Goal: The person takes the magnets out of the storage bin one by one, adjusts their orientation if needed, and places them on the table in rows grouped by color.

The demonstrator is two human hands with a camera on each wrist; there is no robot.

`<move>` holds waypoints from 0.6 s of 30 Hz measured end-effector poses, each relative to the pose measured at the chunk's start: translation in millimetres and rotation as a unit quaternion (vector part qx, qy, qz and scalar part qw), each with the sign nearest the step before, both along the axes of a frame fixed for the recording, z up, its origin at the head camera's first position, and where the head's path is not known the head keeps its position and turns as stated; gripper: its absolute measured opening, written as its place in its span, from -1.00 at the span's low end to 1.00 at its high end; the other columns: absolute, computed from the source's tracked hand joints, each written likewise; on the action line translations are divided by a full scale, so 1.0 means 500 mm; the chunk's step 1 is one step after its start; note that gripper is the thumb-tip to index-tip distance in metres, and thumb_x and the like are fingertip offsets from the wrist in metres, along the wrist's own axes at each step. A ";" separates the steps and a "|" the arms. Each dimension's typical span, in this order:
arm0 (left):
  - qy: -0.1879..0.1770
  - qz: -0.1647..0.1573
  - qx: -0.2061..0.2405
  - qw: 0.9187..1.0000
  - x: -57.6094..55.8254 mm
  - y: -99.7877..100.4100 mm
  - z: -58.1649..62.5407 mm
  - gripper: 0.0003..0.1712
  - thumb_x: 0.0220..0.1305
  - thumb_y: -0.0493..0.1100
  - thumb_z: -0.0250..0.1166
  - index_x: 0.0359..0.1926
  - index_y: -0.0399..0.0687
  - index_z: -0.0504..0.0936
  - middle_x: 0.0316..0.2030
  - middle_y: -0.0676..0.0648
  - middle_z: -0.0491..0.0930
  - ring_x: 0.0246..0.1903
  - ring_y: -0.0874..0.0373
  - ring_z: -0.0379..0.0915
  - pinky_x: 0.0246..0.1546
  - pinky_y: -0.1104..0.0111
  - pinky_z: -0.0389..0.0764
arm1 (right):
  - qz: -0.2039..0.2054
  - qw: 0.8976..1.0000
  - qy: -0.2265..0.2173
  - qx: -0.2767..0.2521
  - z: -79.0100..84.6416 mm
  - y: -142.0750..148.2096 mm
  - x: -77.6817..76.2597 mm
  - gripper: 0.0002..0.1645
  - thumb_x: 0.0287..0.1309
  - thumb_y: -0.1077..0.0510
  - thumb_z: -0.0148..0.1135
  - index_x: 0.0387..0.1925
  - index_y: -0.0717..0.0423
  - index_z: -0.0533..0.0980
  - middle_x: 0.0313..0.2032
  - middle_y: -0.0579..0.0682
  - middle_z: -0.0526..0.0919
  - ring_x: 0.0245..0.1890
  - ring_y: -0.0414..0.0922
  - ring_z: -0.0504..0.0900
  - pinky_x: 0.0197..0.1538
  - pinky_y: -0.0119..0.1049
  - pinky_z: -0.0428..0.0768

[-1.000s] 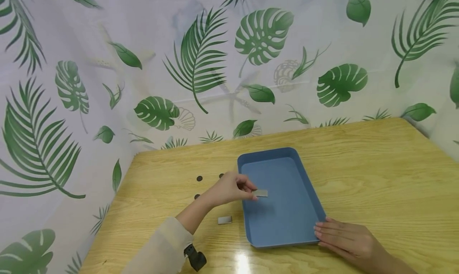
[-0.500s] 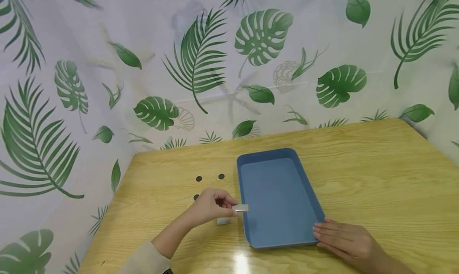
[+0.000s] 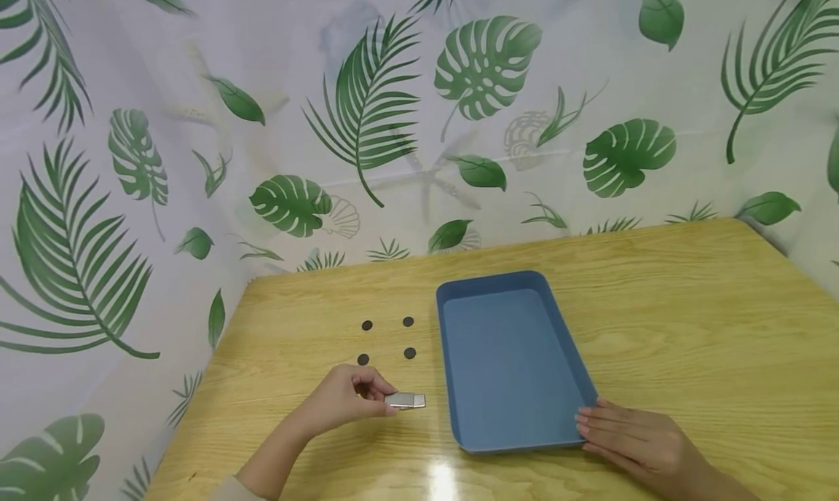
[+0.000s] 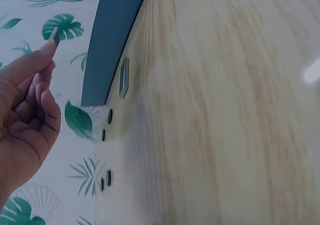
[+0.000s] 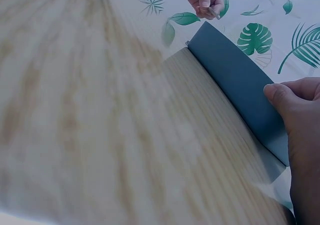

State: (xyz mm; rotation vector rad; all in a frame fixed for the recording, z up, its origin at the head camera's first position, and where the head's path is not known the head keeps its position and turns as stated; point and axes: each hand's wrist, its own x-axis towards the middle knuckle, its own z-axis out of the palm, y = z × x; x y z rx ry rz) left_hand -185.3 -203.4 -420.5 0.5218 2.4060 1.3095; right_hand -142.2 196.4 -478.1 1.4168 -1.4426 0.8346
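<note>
My left hand (image 3: 347, 401) pinches a small silver metal bar (image 4: 56, 35) between thumb and fingertips, to the left of the blue tray. A second silver bar (image 4: 124, 77) lies on the table beside the tray; the held bar partly covers it in the head view. My right hand (image 3: 632, 439) holds the near right corner of the shallow blue tray (image 3: 454, 399), fingertips over the rim. The right wrist view shows that thumb (image 5: 280, 97) against the outer wall. Nothing lies on the tray's floor.
Several small black discs (image 3: 409, 353) lie on the wooden table (image 3: 708, 341), left of the tray and behind my left hand. A white leaf-patterned cloth (image 3: 419, 122) hangs along the back and left side of the table.
My left hand has moved from over the tray, left and nearer, carrying the silver bar out beside the second bar. My right hand and the tray stay in place.
</note>
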 end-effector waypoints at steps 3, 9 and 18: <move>0.000 0.009 -0.002 1.000 0.001 -0.018 -0.005 -0.73 -0.05 -0.16 0.50 -0.30 -0.19 0.72 -0.45 -0.02 0.61 -0.50 0.23 0.43 -0.50 0.49 0.44 | 0.002 1.000 0.001 -0.001 0.003 0.001 0.002 -0.77 0.19 0.30 0.21 -0.28 0.47 0.64 -0.36 0.26 0.71 -0.09 0.03 0.68 0.14 -0.27 0.47; 0.002 0.034 -0.015 0.999 0.013 -0.068 -0.018 -0.76 -0.02 -0.18 0.48 -0.31 -0.21 0.70 -0.46 -0.02 0.58 -0.49 0.24 0.39 -0.50 0.50 0.42 | 0.002 1.000 0.006 -0.007 0.005 -0.004 0.001 -0.77 0.18 0.30 0.22 -0.31 0.47 0.64 -0.37 0.27 0.71 -0.11 0.03 0.68 0.12 -0.26 0.49; -0.006 0.060 -0.017 0.998 0.016 -0.125 -0.041 -0.74 0.01 -0.18 0.45 -0.26 -0.22 0.70 -0.44 -0.04 0.57 -0.48 0.22 0.40 -0.48 0.48 0.44 | 0.003 1.000 0.002 -0.004 0.004 0.003 0.003 -0.77 0.17 0.30 0.22 -0.32 0.48 0.64 -0.37 0.28 0.70 -0.12 0.03 0.69 0.11 -0.27 0.50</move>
